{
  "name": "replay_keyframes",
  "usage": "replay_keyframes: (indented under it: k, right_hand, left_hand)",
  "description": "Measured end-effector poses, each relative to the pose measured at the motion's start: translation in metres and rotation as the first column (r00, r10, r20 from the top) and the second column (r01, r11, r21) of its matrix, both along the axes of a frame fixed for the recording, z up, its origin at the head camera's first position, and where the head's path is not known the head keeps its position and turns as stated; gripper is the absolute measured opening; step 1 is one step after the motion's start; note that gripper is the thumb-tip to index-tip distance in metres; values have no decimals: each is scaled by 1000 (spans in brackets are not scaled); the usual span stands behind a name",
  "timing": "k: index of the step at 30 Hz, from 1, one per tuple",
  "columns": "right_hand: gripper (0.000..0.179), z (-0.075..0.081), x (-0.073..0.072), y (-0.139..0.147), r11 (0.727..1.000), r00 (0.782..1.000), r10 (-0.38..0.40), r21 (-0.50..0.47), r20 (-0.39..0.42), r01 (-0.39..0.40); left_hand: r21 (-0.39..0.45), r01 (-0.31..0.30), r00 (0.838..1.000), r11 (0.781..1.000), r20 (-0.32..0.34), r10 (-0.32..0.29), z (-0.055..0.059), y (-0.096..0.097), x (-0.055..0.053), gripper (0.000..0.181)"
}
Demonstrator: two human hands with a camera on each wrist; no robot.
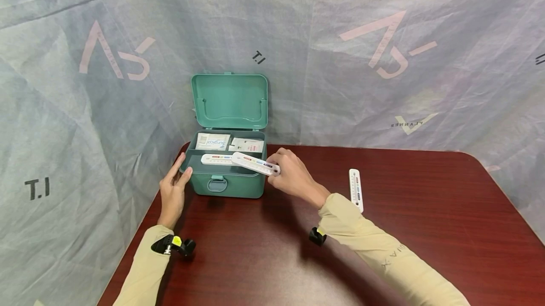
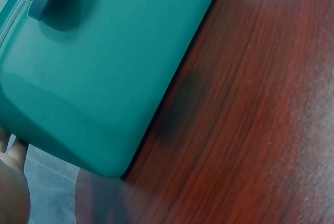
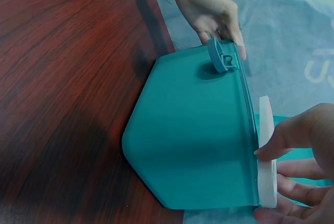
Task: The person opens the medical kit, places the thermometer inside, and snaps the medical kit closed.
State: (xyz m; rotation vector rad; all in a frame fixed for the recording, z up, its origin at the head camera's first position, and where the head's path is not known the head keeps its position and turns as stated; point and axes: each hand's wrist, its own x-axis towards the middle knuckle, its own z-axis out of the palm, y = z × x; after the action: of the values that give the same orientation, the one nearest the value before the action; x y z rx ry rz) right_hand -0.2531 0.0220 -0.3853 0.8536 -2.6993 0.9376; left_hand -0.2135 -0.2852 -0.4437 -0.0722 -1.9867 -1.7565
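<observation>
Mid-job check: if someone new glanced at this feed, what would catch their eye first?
Probably the open teal box at the table's far left, its lid raised and the left hand at its left side. Next, the white thermometer strip that the right hand pinches over the box's front section. A similar strip stands out alone on the dark red wood, farther right.

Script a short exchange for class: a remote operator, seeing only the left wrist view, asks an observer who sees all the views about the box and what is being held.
Operator: I see the green box from the front. Is it open?
Observer: Yes, its lid stands raised at the back.
Operator: Is anything being held over it?
Observer: Yes, the right hand pinches a white thermometer.
</observation>
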Motion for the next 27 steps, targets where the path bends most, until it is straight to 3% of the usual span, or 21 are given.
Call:
replay_keyframes:
  k: [27]
  right_hand:
    - [36,13,-6,-21,994,998,64,87,13,-65]
  left_hand:
    - [17,5,1000,1000,-3,-4,-2,-2,-2,48]
